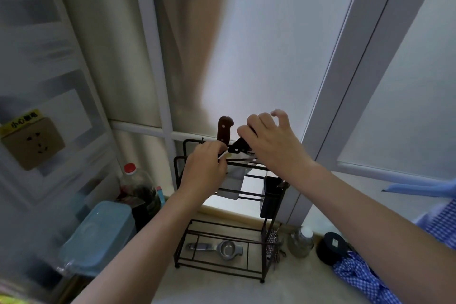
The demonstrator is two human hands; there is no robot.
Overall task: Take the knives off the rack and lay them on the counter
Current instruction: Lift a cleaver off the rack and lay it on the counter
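A black wire rack stands on the pale counter against the frosted window. A brown-handled cleaver stands upright in the rack's top slots, its broad blade hanging behind the bars. Right beside it is a black-handled knife, tilted, its handle gripped by my right hand. My left hand holds the rack's top bars just left of the knives, fingers closed on the wire.
A metal squeezer lies on the rack's base. A blue-lidded box and a red-capped dark bottle stand left. A small jar, a black-lidded jar and checked blue cloth sit right.
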